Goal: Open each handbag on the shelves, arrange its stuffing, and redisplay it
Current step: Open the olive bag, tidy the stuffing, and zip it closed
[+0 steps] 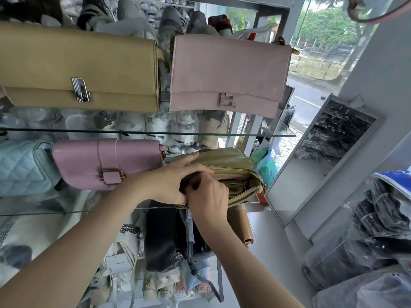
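An olive-green handbag lies on the middle glass shelf at the right, its top zip open. Folded paper stuffing shows inside the opening. My left hand grips the bag's left end, fingers curled over the top edge. My right hand has its fingers pushed down into the opening, and its fingertips are hidden inside. A glossy pink buckle bag stands just to the left on the same shelf.
On the upper glass shelf stand a tan clasp bag and a pale pink flap bag. A quilted light blue bag sits far left. Black and white bags crowd the shelf below. Wrapped stock piles up right.
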